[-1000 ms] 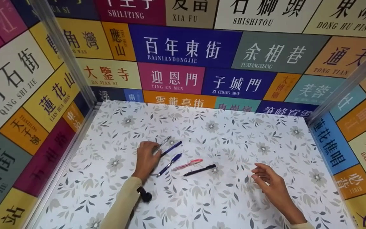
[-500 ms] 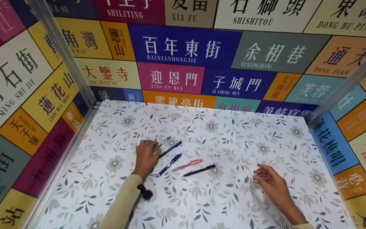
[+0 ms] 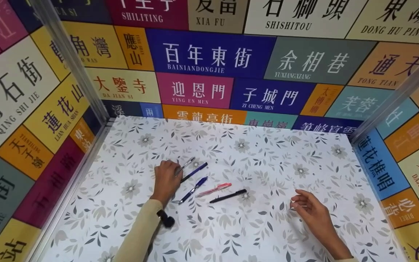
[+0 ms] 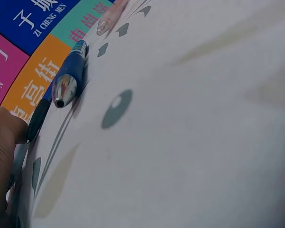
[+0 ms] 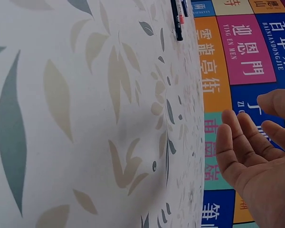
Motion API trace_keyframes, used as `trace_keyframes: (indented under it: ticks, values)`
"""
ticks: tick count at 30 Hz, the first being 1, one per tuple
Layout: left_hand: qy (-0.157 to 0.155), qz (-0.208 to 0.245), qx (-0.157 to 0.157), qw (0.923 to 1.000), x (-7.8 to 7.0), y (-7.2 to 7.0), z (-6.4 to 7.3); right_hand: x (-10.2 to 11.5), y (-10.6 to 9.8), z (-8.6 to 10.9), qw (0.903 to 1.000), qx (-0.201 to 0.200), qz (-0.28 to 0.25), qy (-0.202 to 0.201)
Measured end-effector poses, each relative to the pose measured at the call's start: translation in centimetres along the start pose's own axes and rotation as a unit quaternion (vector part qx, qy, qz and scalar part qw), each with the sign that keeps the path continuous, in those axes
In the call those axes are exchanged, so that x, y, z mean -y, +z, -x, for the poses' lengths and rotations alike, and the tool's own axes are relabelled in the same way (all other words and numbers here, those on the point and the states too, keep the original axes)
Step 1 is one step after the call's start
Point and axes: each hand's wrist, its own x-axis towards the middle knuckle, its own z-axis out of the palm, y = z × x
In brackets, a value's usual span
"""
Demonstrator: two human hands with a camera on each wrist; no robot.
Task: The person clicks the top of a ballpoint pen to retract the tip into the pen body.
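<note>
Your left hand [image 3: 167,181] is at the left end of a loose cluster of pens on the counter [image 3: 267,225], its fingers and thumb curled down in a pinch around a clear pen [image 3: 187,163]. That pen slants up and to the right, its far end showing past your knuckles.

Just beside it, roughly parallel, lies a dark blue pen [image 3: 195,172]. Its lower end comes close to your thumb; whether the two touch, you cannot tell from these views. To the right, a blue clicker pen [image 3: 194,190] with a shiny lower barrel slants the same way. Next comes a pink pen [image 3: 214,190] with a pale, see-through barrel, lying flatter, and then a black pen [image 3: 228,196], which is nearest your right hand [image 3: 312,211] though well apart from it.

The fingers of your right hand are loosely bent and relaxed, with the thumb apart from them in the right wrist view.

The counter is white, printed with grey and beige leaves and flowers. Your left arm wears a pale yellow sleeve [image 3: 138,227], with a small black device [image 3: 166,219] at the wrist. Behind the counter stands a wall [image 3: 211,52] of colourful panels bearing Chinese characters and romanised names.
</note>
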Motion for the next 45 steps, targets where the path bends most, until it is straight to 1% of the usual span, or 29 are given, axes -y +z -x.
trace_keyframes:
  ticks: [3, 7, 9, 12, 15, 18, 23, 26, 28, 31, 34, 40, 43, 45]
  values:
    - [-0.005, 0.005, 0.003, 1.0, -0.2, -0.1, 0.0, 0.1, 0.1, 0.1, 1.0, -0.002, -0.004, -0.001]
    - [-0.015, 0.015, -0.002, 0.9998, -0.2, -0.1, 0.1, 0.0, 0.3, 0.2, 0.9999, -0.006, -0.008, -0.006]
    - [-0.027, 0.028, -0.004, 0.9992, -0.3, -0.3, 0.1, 0.1, 0.3, 0.2, 0.9999, -0.009, -0.006, -0.007]
    - [-0.052, 0.057, -0.007, 0.997, -0.5, -0.6, 0.2, 0.3, 0.3, 0.3, 0.9999, -0.014, -0.003, -0.007]
    - [-0.086, 0.092, -0.007, 0.992, -0.9, -1.2, 0.4, 0.6, 0.2, 0.3, 0.9999, -0.011, 0.001, -0.006]
    - [-0.115, 0.128, -0.012, 0.985, -1.4, -1.6, 0.6, 1.0, 0.2, 0.3, 1.0, -0.003, -0.002, -0.003]
    - [-0.14, 0.198, -0.034, 0.9695, -2.5, -2.1, 0.8, 1.1, 0.3, 0.2, 1.0, -0.006, -0.002, -0.002]
    - [-0.143, 0.233, -0.044, 0.9608, -3.2, -2.1, 0.9, 1.2, 0.4, 0.1, 1.0, -0.002, 0.005, -0.006]
    - [-0.145, 0.249, -0.047, 0.9563, -3.8, -2.3, 1.1, 1.3, 0.4, 0.1, 0.9999, 0.003, 0.007, -0.011]
    - [-0.138, 0.264, -0.051, 0.9532, -4.6, -2.5, 1.3, 1.4, 0.4, 0.0, 0.9997, 0.012, 0.008, -0.021]
    - [-0.137, 0.269, -0.051, 0.9521, -5.4, -2.8, 1.5, 1.5, 0.5, -0.1, 0.9998, 0.011, 0.001, -0.019]
    - [-0.151, 0.284, -0.041, 0.9459, -7.0, -3.2, 2.0, 1.7, 0.6, -0.1, 0.9998, 0.011, -0.011, -0.011]
    - [-0.152, 0.3, -0.034, 0.9411, -7.8, -3.3, 2.3, 1.7, 0.6, -0.1, 0.9998, 0.009, -0.012, -0.013]
    - [-0.152, 0.316, -0.031, 0.9362, -8.3, -3.3, 2.4, 1.9, 0.6, -0.1, 0.9998, 0.008, -0.013, -0.013]
